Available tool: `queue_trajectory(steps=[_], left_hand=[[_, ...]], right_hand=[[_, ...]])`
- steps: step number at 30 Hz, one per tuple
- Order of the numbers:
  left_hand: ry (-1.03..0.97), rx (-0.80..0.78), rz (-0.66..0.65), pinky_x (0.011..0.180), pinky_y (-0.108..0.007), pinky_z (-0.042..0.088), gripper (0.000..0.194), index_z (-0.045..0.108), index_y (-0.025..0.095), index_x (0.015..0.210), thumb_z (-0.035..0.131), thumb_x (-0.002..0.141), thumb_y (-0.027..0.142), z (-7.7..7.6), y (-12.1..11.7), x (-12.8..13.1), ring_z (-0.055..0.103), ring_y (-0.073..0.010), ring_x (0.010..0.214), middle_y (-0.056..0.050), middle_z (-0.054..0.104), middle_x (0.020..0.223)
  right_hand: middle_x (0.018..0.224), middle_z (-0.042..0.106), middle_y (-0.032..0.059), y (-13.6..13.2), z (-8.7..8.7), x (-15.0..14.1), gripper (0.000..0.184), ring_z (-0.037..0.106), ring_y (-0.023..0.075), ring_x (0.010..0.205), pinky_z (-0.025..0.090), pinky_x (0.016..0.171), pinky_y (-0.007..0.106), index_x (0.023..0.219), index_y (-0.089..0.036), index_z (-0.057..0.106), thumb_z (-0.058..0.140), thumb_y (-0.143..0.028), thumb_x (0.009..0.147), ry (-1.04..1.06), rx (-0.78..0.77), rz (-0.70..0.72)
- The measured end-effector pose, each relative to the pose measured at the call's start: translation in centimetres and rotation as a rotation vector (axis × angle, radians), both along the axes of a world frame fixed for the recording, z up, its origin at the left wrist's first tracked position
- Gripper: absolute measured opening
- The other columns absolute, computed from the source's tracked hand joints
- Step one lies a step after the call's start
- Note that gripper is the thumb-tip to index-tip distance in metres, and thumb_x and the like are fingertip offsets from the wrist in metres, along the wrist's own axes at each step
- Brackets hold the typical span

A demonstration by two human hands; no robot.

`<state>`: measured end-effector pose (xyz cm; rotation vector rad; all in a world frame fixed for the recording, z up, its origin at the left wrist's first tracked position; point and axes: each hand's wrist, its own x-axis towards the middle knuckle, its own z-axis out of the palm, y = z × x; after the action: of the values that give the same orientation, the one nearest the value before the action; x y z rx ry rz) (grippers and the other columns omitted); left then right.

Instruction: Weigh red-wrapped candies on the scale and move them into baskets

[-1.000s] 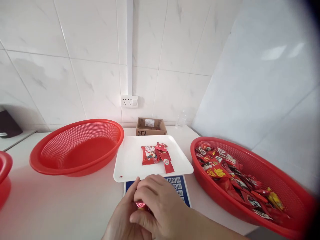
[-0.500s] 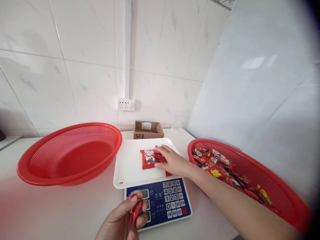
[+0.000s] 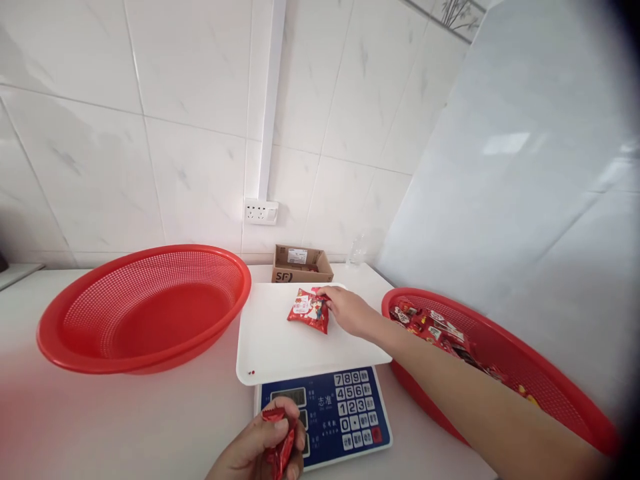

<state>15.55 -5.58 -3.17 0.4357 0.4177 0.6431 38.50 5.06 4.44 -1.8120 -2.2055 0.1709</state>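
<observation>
My right hand (image 3: 347, 311) reaches over the white tray (image 3: 280, 347) of the blue scale (image 3: 345, 413) and is closed on a red snack packet (image 3: 309, 311), which hangs lifted and tilted above the tray. Near the bottom edge, my left hand (image 3: 260, 450) is closed round a small red candy wrapper (image 3: 280, 448), in front of the scale's display. The tray surface under the packet looks bare apart from a small red speck at its front left corner.
A large red mesh basket (image 3: 145, 303) stands on the left with nothing in it. Another red basket (image 3: 500, 373) on the right holds several red packets. A small cardboard box (image 3: 301, 264) sits against the tiled wall under a socket (image 3: 261, 212).
My right hand has gathered the packets from the tray and lifted them toward the back. My left hand stays low with its wrapper. The view shifted slightly left.
</observation>
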Motion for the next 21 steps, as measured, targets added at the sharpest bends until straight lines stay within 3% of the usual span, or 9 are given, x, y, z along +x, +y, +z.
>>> queue_trajectory(steps=[4,6,9,12,16,19,21], left_hand=[[-0.078,0.007,0.014,0.05,-0.016,0.037,0.018,0.068,0.022,0.078,0.078,0.067,0.032,-0.6,0.2,0.2,0.055,-0.0069,0.05,-0.001,0.064,0.069],[-0.086,-0.008,0.01,0.05,-0.015,0.037,0.016,0.068,0.022,0.078,0.077,0.067,0.031,-0.5,0.2,0.2,0.057,-0.0071,0.051,-0.001,0.064,0.071],[-0.097,-0.002,0.003,0.05,-0.015,0.036,0.017,0.068,0.021,0.077,0.077,0.067,0.03,-0.2,0.1,0.3,0.058,-0.0077,0.051,-0.002,0.065,0.07],[-0.122,0.031,0.013,0.05,-0.016,0.036,0.018,0.066,0.02,0.077,0.077,0.067,0.03,-0.6,0.2,0.5,0.059,-0.0083,0.051,-0.002,0.065,0.069],[-0.143,0.046,0.051,0.05,-0.015,0.037,0.017,0.066,0.019,0.081,0.074,0.069,0.028,-1.4,0.5,0.7,0.06,-0.0083,0.052,-0.001,0.065,0.07],[-0.146,0.06,0.053,0.049,-0.015,0.037,0.02,0.065,0.018,0.08,0.076,0.067,0.029,-1.9,0.8,0.9,0.061,-0.0087,0.052,-0.001,0.066,0.069],[-0.156,0.072,0.056,0.047,-0.015,0.036,0.023,0.065,0.019,0.079,0.078,0.064,0.031,-2.2,1.0,1.0,0.061,-0.0088,0.05,-0.001,0.067,0.068]], right_hand=[[0.115,0.064,0.0106,1.1,2.8,-1.0,0.035,0.06,0.023,0.102,0.046,0.084,0.036,0.116,-0.017,0.057,0.036,-0.01,0.088,0.017,0.046,-0.03],[0.102,0.067,0.0073,1.7,4.0,-2.2,0.034,0.063,0.0191,0.084,0.049,0.069,0.031,0.114,-0.019,0.057,0.036,-0.012,0.088,0.087,0.026,-0.051],[0.076,0.065,0.0012,3.3,5.0,-5.0,0.034,0.052,0.0113,0.049,0.042,0.045,0.023,0.114,-0.021,0.057,0.037,-0.017,0.087,0.262,-0.058,-0.048],[0.069,0.061,-0.001,5.4,5.4,-8.8,0.03,0.044,0.0081,0.041,0.039,0.041,0.022,0.111,-0.022,0.06,0.047,-0.021,0.084,0.444,-0.118,0.037],[0.088,0.066,0.0046,7.8,6.0,-14.3,0.028,0.057,0.0105,0.056,0.048,0.052,0.024,0.11,-0.019,0.06,0.055,-0.027,0.084,0.604,-0.159,0.15],[0.107,0.066,0.0089,8.6,6.4,-17.3,0.045,0.064,0.0147,0.082,0.053,0.068,0.028,0.129,-0.019,0.049,0.053,-0.038,0.088,0.692,-0.208,0.223],[0.124,0.06,0.012,8.6,6.6,-18.3,0.06,0.06,0.0184,0.103,0.051,0.082,0.032,0.138,-0.02,0.039,0.054,-0.044,0.086,0.71,-0.246,0.273]])
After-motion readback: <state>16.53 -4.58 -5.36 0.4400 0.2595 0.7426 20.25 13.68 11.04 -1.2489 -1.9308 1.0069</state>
